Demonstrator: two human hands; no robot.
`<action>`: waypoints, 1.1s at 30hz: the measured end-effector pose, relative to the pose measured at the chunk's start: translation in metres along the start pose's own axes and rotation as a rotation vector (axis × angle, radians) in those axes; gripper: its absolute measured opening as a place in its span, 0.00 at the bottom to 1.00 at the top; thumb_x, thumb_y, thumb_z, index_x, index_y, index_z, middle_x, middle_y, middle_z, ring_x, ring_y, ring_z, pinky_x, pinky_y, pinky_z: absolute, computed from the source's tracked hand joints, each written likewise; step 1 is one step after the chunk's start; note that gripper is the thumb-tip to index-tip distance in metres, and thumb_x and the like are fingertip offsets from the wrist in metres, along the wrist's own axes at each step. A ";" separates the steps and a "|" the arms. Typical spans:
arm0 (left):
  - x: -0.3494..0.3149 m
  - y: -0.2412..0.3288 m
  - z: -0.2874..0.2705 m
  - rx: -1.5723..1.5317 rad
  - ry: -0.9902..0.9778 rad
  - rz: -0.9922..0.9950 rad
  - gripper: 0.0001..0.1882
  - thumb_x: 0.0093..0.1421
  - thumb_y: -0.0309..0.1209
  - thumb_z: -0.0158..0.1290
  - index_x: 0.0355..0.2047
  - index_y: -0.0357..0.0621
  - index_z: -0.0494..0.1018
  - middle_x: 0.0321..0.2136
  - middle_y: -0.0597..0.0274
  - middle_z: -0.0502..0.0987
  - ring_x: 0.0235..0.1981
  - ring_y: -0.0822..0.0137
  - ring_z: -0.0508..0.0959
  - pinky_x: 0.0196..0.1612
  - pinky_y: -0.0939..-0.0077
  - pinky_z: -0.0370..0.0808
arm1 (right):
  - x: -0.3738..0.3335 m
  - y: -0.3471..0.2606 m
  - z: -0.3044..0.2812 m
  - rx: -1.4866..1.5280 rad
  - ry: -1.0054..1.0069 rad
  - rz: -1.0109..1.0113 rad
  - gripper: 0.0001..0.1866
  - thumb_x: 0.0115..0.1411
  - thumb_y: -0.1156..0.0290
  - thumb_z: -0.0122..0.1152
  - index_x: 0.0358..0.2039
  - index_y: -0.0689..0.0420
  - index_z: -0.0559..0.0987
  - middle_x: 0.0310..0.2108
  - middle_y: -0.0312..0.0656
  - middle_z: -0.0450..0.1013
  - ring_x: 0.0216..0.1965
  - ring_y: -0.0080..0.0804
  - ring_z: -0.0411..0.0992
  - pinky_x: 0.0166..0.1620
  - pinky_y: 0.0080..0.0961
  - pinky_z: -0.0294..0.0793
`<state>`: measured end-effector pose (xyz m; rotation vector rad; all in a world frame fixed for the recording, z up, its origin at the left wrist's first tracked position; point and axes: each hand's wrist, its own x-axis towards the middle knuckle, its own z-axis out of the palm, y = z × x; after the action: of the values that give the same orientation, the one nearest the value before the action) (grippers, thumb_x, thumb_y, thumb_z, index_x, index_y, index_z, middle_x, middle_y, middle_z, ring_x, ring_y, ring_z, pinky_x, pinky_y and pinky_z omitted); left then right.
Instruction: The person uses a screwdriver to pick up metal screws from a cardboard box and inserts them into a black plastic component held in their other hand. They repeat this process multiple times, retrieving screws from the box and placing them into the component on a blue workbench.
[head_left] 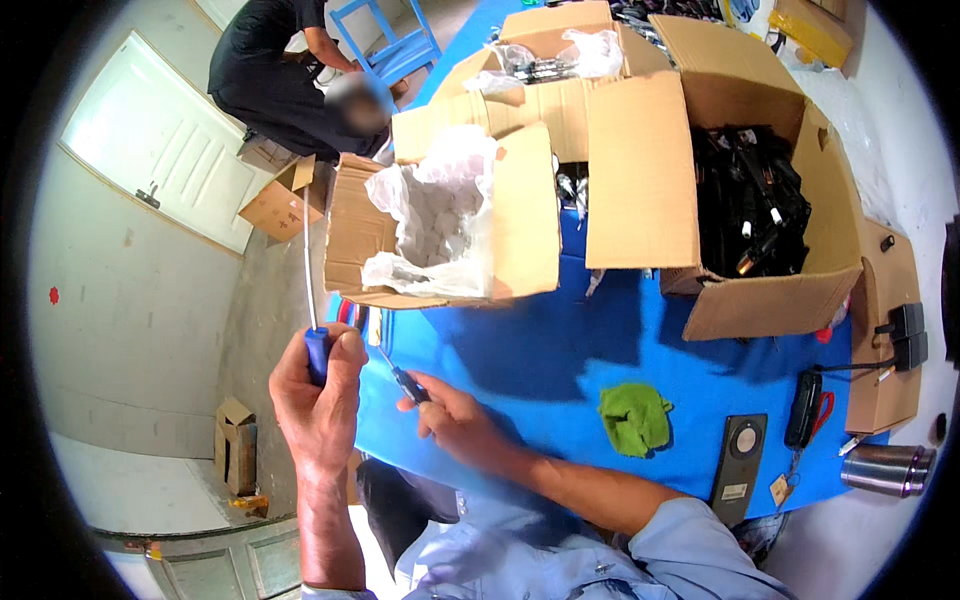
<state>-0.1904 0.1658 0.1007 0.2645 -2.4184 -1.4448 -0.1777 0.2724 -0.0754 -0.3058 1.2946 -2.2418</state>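
My left hand (318, 400) is closed round the blue handle of a screwdriver (317, 350), its long metal shaft pointing up. To its right, over the table's left edge, my right hand (455, 420) grips a small dark-handled screwdriver (408, 384) whose thin metal shaft slants up and left. Just beyond both hands, some red and dark tool handles (347, 312) lie at the table edge, partly hidden by the open cardboard box (525, 225) above them. That box holds small white pieces in a white plastic liner (395, 272).
The blue table (540, 400) bears a box of black parts (775, 310), a green cloth (636, 418), a flat grey device (738, 470) and a steel cup (888, 470). Another open box (560, 20) stands at the back. A person (270, 60) bends near a blue chair (400, 52).
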 end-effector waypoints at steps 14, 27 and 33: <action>0.130 0.005 0.052 0.414 -0.279 0.214 0.13 0.64 0.33 0.57 0.34 0.32 0.78 0.18 0.60 0.70 0.22 0.75 0.68 0.26 0.70 0.69 | 0.002 0.018 0.001 -0.045 -0.046 -0.081 0.29 0.73 0.61 0.47 0.70 0.62 0.61 0.46 0.52 0.79 0.32 0.27 0.74 0.42 0.31 0.78; 0.155 -0.008 0.067 0.437 -0.151 0.283 0.10 0.63 0.30 0.59 0.33 0.33 0.78 0.19 0.55 0.74 0.20 0.70 0.69 0.27 0.68 0.70 | 0.002 0.015 0.000 -0.054 -0.054 -0.043 0.28 0.75 0.61 0.47 0.72 0.56 0.61 0.46 0.52 0.79 0.32 0.26 0.73 0.41 0.29 0.78; 0.126 0.011 0.035 0.337 -0.110 0.325 0.11 0.64 0.31 0.60 0.34 0.32 0.78 0.21 0.62 0.73 0.23 0.76 0.69 0.27 0.73 0.69 | 0.002 0.014 -0.001 -0.051 -0.056 0.037 0.32 0.71 0.64 0.48 0.74 0.56 0.59 0.52 0.41 0.77 0.36 0.24 0.74 0.37 0.25 0.77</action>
<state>-0.3203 0.1601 0.1163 -0.1358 -2.6344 -0.9348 -0.1757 0.2664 -0.0879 -0.3570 1.3190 -2.1568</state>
